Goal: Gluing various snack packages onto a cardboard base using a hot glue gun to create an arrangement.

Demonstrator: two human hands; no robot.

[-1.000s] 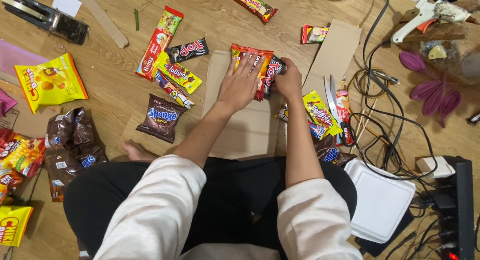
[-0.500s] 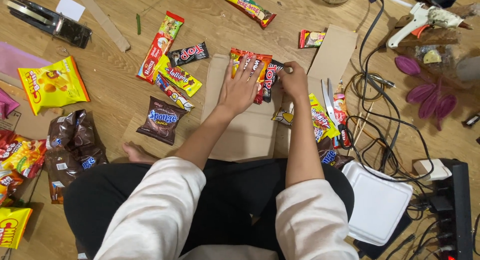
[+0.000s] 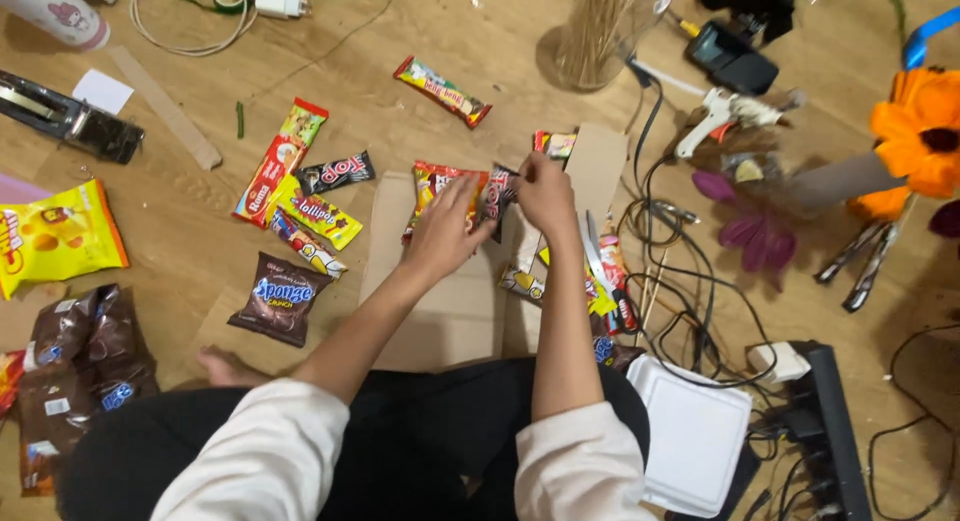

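A flat brown cardboard sheet (image 3: 450,311) lies on the wooden floor in front of my crossed legs. My left hand (image 3: 447,233) rests fingers-down on an orange-red snack packet (image 3: 432,184) at the sheet's far edge. My right hand (image 3: 545,193) pinches a small dark red-and-black snack packet (image 3: 499,193) just to the right of the orange one and tilts it up off the sheet. Between the hands the two packets touch or overlap.
Loose snack packets lie left of the sheet (image 3: 300,216), with a yellow chip bag (image 3: 55,236) and brown packets (image 3: 85,346) further left. Scissors (image 3: 600,271), cables (image 3: 690,281), a power strip (image 3: 830,431), a glue gun (image 3: 725,111) and a white foam tray (image 3: 695,441) crowd the right.
The view has tilted up toward the far floor. My right hand has lifted the dark packet off the sheet, while my left hand stays on the orange packet.
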